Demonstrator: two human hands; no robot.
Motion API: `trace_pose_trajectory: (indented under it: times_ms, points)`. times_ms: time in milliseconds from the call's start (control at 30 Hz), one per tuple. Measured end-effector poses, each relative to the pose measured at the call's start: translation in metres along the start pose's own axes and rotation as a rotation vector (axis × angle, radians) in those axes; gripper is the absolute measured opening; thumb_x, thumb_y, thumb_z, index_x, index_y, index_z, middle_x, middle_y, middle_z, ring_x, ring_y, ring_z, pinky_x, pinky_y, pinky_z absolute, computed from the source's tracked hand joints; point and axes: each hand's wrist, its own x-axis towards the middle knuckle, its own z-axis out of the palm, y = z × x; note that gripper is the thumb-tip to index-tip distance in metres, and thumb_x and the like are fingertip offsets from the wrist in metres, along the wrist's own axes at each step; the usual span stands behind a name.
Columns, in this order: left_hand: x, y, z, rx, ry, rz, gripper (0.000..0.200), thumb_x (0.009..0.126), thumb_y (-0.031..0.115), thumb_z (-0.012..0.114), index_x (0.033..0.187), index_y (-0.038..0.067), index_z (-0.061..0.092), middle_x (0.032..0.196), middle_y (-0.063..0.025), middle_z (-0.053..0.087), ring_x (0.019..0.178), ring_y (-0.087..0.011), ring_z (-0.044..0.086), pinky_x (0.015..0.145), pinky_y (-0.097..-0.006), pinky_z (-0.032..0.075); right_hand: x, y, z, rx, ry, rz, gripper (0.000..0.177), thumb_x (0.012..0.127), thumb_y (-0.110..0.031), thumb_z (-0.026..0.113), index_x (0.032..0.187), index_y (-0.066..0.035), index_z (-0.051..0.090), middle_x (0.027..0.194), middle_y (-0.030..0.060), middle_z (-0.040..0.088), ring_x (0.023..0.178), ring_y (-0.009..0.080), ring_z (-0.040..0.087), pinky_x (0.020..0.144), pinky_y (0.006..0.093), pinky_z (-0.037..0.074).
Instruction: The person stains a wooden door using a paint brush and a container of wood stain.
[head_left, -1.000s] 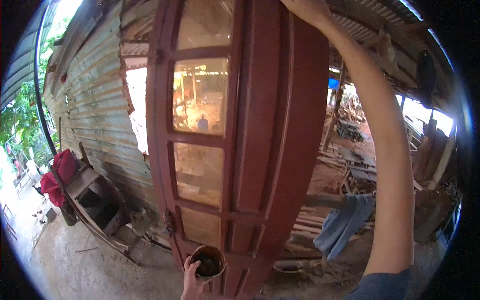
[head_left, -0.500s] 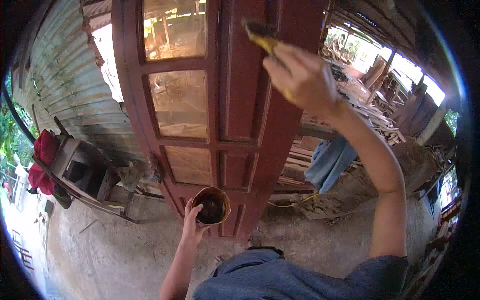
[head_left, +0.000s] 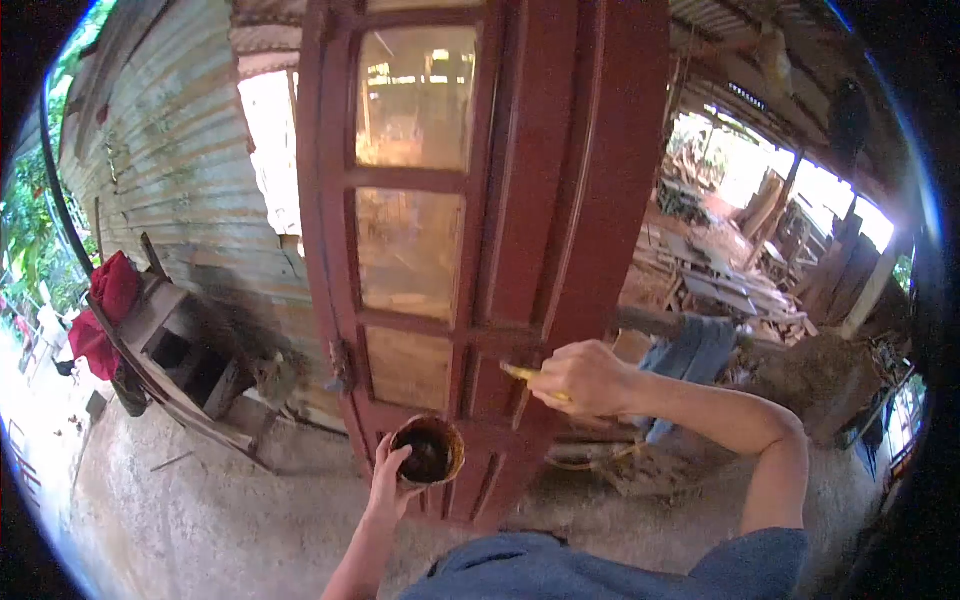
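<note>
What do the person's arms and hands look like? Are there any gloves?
No gloves: the left hand and right hand are bare, and neither wrist shows a watch. The right sleeve is short and dark blue, ending above the elbow. The left sleeve can't be made out.

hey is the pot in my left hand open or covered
Open: the pot in your left hand shows its dark inside, no lid.

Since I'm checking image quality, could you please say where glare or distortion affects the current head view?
Head view: daylight blows out the far left and upper-right opening; reflections veil the glass panes; the lens bows the door and blackens the corners.
</note>
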Motion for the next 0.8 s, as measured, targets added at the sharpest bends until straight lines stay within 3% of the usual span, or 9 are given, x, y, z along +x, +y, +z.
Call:
trace_pose_trajectory:
  times_ms: [33,200,267,467,567,633,667,733,800]
  points:
    - [0.001,0.001,0.002,-0.004,-0.023,0.035,0.062,0.089,0.021,0.062,0.144,0.024,0.033,0.14,-0.0091,0.041,0.127,-0.0317,0.047,0.088,-0.0546,0.052,0.004,0.011,-0.006,0.119,-0.126,-0.01,0.019,0.086,-0.023,0.062,0.092,-0.007,0.069,0.086,0.0103,0.071,0.077,0.0262,0.069,0.071,0.039,0.057]
    - [-0.001,0.015,0.01,0.015,0.112,-0.055,0.068,0.088,0.02,0.063,0.146,0.023,0.026,0.139,-0.0116,0.039,0.127,-0.0339,0.046,0.088,-0.0564,0.051,0.049,0.099,-0.124,0.387,-0.035,0.278,0.032,0.088,-0.039,0.063,0.101,-0.012,0.073,0.086,0.0091,0.072,0.076,0.0263,0.069,0.071,0.039,0.054]
    - [0.009,0.007,0.0,-0.007,0.092,-0.023,0.069,0.089,0.02,0.063,0.146,0.022,0.025,0.139,-0.0119,0.038,0.126,-0.0344,0.047,0.088,-0.0565,0.051,0.066,0.123,-0.176,0.272,0.054,0.257,0.026,0.088,-0.031,0.066,0.1,-0.01,0.075,0.081,0.008,0.073,0.07,0.0197,0.068,0.07,0.0345,0.054]
    - [0.005,0.014,0.028,-0.062,0.148,0.0,0.064,0.09,0.02,0.06,0.145,0.022,0.026,0.139,-0.0134,0.038,0.125,-0.0356,0.048,0.088,-0.0573,0.053,0.117,0.192,-0.306,-0.081,0.372,0.197,0.024,0.089,-0.026,0.063,0.095,-0.005,0.073,0.084,0.0083,0.072,0.075,0.0143,0.066,0.071,0.031,0.052]
    - [0.005,0.016,0.032,-0.05,0.185,0.01,0.06,0.091,0.022,0.058,0.144,0.022,0.028,0.139,-0.0144,0.037,0.126,-0.0363,0.048,0.089,-0.0585,0.054,0.143,0.209,-0.352,-0.251,0.536,0.217,0.019,0.085,-0.021,0.066,0.086,-0.003,0.071,0.081,0.0099,0.071,0.077,0.0154,0.066,0.072,0.0316,0.053]
    - [0.007,0.014,0.034,-0.065,0.212,0.002,0.061,0.091,0.022,0.058,0.144,0.022,0.028,0.139,-0.0145,0.037,0.126,-0.0359,0.048,0.089,-0.0586,0.054,0.158,0.216,-0.373,-0.369,0.6,0.285,0.023,0.092,-0.022,0.061,0.096,-0.004,0.073,0.078,0.0137,0.07,0.065,0.0301,0.065,0.06,0.0421,0.051]
    - [0.008,0.013,0.033,-0.064,0.21,0.021,0.061,0.091,0.022,0.058,0.144,0.022,0.028,0.14,-0.0145,0.037,0.126,-0.0361,0.048,0.089,-0.0587,0.054,0.169,0.226,-0.378,-0.363,0.601,0.279,0.023,0.092,-0.022,0.061,0.096,-0.004,0.073,0.078,0.0137,0.07,0.065,0.0301,0.065,0.06,0.0421,0.051]
    - [0.007,0.013,0.033,-0.061,0.221,0.044,0.061,0.091,0.023,0.059,0.144,0.022,0.028,0.14,-0.0145,0.037,0.126,-0.0363,0.048,0.088,-0.0588,0.054,0.188,0.231,-0.381,-0.703,0.717,0.124,0.022,0.088,-0.022,0.063,0.095,-0.003,0.073,0.087,0.016,0.072,0.076,0.0324,0.069,0.067,0.0463,0.052]
    - [0.002,0.014,0.035,-0.153,0.175,0.08,0.06,0.09,0.017,0.059,0.142,0.02,0.029,0.136,-0.0109,0.042,0.12,-0.032,0.052,0.084,-0.0555,0.053,0.198,0.232,-0.387,-0.656,0.705,0.213,0.022,0.086,-0.021,0.064,0.093,-0.002,0.072,0.088,0.0168,0.072,0.081,0.0336,0.069,0.071,0.0474,0.053]
